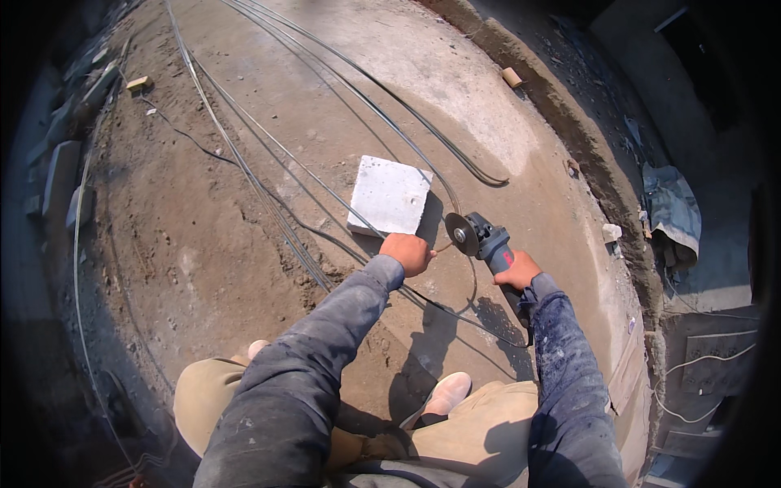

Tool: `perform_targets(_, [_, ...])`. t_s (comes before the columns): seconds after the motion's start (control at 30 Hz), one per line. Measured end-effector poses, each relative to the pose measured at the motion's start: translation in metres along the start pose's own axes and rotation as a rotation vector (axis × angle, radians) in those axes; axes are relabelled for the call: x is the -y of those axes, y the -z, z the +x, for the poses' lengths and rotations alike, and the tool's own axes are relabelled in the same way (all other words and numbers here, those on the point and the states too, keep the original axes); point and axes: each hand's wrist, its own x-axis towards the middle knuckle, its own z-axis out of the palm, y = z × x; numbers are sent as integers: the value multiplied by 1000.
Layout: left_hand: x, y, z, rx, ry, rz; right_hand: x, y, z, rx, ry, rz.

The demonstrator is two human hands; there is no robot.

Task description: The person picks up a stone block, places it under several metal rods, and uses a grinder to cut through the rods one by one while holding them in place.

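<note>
My left hand [409,254] is closed around a thin metal rod [313,176] at the lower edge of a white block [390,195]. The rod runs in from the far left and crosses the block's lower left corner. An angle grinder [498,250] is in my right hand [518,270], its body wrapped by my fingers. Its dark cutting disc [461,234] faces left, a little apart from my left hand. Whether the disc spins cannot be told. The black power cord [468,320] trails from the grinder's lower end to the left across the ground.
More long rods [378,77] stretch over the dusty ground [220,276], one bundle ending right of the block. A low ledge [561,138] borders the right side, with a crumpled sack [674,207] beyond. Concrete pieces [63,183] line the left. My shoe [449,392] is close below.
</note>
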Motion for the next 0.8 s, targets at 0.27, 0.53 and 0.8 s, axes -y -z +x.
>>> perform_targets(0.27, [0, -1, 2, 20, 10, 15, -9, 3, -8, 40, -45, 13])
perform_targets(0.53, [-1, -1, -3, -17, 8, 12, 2, -1, -2, 7, -42, 17])
perform_targets(0.8, [2, -5, -3, -47, -11, 19, 8, -1, -1, 1, -34, 3])
